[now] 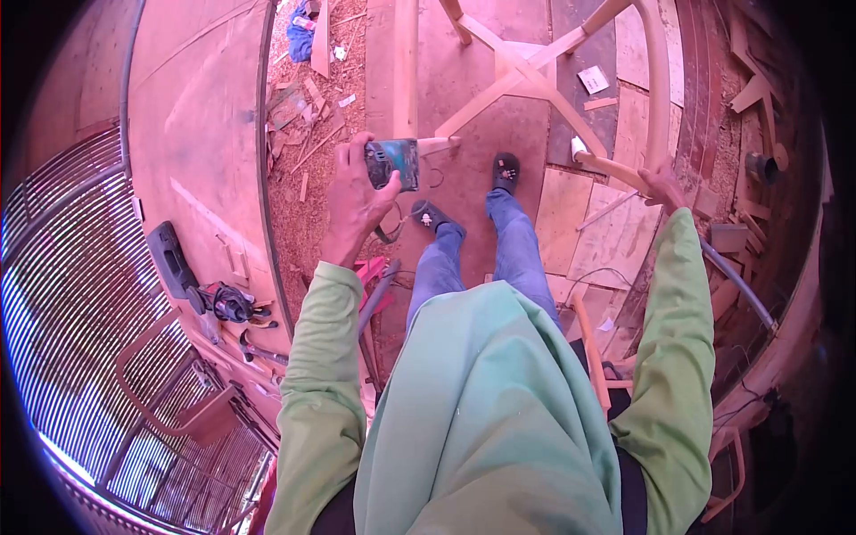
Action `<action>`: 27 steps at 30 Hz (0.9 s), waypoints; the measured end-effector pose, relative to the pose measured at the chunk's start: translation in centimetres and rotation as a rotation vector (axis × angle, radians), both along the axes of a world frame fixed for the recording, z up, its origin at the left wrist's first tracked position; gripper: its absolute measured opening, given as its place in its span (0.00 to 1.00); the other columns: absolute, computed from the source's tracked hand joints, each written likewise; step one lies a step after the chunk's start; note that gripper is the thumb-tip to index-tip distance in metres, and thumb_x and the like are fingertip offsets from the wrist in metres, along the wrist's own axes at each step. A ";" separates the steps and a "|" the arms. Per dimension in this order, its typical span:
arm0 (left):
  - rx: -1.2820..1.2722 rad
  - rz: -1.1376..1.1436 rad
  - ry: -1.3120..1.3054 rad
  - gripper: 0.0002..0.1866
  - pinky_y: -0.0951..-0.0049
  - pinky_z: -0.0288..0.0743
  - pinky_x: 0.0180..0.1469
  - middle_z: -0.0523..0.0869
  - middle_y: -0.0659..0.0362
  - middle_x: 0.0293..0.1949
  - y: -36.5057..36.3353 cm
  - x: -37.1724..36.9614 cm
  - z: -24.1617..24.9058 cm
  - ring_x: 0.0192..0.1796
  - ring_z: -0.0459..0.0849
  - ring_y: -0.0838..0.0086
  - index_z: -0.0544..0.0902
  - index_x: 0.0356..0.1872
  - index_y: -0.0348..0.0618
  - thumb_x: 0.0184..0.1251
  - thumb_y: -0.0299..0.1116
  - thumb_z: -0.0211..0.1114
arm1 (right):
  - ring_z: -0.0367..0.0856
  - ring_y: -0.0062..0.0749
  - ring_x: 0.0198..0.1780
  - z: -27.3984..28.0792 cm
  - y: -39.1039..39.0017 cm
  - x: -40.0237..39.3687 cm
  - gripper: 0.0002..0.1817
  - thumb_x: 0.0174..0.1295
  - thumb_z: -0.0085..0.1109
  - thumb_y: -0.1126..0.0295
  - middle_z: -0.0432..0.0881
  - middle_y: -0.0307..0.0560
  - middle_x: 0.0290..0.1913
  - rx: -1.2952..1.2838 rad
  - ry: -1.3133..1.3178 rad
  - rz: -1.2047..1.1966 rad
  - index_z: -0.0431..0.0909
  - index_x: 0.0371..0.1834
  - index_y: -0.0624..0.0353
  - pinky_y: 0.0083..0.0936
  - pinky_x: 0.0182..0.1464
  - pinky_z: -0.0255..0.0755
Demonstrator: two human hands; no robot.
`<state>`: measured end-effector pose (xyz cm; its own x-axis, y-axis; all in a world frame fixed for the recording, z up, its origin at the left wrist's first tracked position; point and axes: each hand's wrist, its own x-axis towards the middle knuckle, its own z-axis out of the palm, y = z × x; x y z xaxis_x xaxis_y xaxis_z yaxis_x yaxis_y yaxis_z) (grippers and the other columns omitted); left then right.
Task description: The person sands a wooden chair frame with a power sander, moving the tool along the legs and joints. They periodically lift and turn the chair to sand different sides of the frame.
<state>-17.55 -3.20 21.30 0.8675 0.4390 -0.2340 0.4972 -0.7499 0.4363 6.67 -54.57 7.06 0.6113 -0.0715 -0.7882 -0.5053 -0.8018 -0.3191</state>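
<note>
Teal power tool (405,164) clasped in the left grip (353,193), best kept flat on the wooden frame (524,71), with the right grip (664,186) wrapped round its curved rail (660,89) for steadiness.

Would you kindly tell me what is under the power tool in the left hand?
Pale wood shows beside the power tool; the left hand and tool cover whatever lies directly beneath.

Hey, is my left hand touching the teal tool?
Touching. The head view shows the left hand wrapped on the teal tool, its thumb pressed against the near edge.
</note>
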 end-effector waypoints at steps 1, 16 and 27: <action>0.011 -0.019 -0.015 0.36 0.53 0.82 0.53 0.76 0.48 0.54 -0.3 0.4 -1.0 0.54 0.84 0.50 0.72 0.66 0.48 0.56 0.37 0.77 | 0.85 0.40 0.32 -0.1 0.0 -0.2 0.35 0.71 0.66 0.62 0.79 0.63 0.48 0.029 -0.005 -0.010 0.46 0.65 0.56 0.50 0.29 0.90; 0.234 -0.143 0.028 0.38 0.47 0.85 0.52 0.76 0.44 0.58 3.3 16.0 -5.4 0.52 0.88 0.44 0.71 0.67 0.53 0.55 0.48 0.77 | 0.84 0.44 0.24 -1.7 -0.1 -0.2 0.35 0.72 0.63 0.63 0.77 0.69 0.50 -0.044 -0.044 -0.013 0.44 0.63 0.67 0.37 0.21 0.87; 0.187 -0.153 0.113 0.37 0.47 0.86 0.49 0.75 0.43 0.54 0.3 6.4 -3.9 0.48 0.88 0.43 0.70 0.67 0.54 0.57 0.44 0.77 | 0.87 0.49 0.34 -1.5 0.1 -0.1 0.37 0.71 0.65 0.61 0.75 0.70 0.53 -0.044 -0.039 0.009 0.46 0.64 0.68 0.39 0.24 0.89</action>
